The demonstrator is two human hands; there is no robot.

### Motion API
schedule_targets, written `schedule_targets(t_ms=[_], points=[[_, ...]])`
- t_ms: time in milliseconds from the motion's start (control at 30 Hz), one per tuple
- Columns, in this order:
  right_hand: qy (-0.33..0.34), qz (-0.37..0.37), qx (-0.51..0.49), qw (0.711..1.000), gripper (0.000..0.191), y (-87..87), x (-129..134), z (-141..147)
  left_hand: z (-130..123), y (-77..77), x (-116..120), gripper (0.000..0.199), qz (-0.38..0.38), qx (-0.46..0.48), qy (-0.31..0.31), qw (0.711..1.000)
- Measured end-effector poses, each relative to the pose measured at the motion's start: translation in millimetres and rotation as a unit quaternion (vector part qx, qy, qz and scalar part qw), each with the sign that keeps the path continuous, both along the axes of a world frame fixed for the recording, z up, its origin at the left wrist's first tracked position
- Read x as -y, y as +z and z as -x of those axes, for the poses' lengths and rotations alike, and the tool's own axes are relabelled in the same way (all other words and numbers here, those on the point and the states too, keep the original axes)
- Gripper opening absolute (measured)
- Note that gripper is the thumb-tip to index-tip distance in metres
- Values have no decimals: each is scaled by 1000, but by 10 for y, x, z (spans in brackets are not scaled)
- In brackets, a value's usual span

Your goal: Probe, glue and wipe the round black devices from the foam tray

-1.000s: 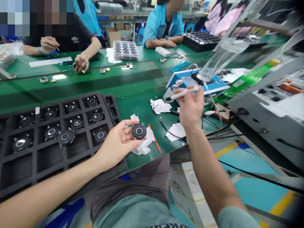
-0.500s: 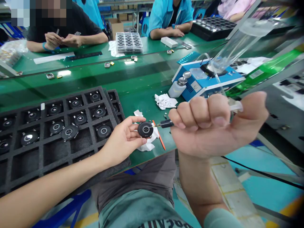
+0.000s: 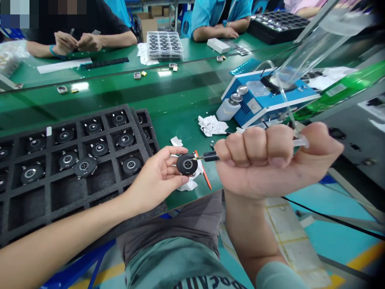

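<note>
My left hand [image 3: 159, 176] grips a round black smartwatch body [image 3: 187, 164] by its edge, its sensor side turned up. In my right hand [image 3: 261, 160], fingers curl around a dispensing syringe; its black front end [image 3: 210, 156] sticks out on the left. The thin needle tip is at the rim of the smartwatch body; whether it touches cannot be made out. A clear tube [image 3: 285, 100] runs from the back of the syringe to the blue-and-white dispenser box [image 3: 267, 102]. To the left, a black foam tray [image 3: 69, 192] holds several similar watch bodies, one lying across a divider.
An orange stick [image 3: 207, 176] and white tissue [image 3: 189, 184] lie beneath the watch body. Crumpled tissue [image 3: 212, 125] and a pump bottle [image 3: 230, 107] stand near the dispenser. A green bottle [image 3: 339, 90] is at right. Co-workers sit opposite, near a clear compartment box [image 3: 165, 46].
The view has shifted slightly. My hands keep their grips, and the needle now sits a little higher along the watch body's upper right rim.
</note>
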State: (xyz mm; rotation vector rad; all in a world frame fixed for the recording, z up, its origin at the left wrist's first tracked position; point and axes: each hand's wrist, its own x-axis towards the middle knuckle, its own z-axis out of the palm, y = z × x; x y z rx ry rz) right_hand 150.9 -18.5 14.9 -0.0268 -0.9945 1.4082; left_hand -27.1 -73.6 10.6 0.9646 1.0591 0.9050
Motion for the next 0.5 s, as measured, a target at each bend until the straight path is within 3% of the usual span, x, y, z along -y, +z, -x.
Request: schedule_targets(t_ms=[500], points=[[50,-21,16,998,57,-65,-50,-42,6,-16,6,49,-5,7,-4,1000]])
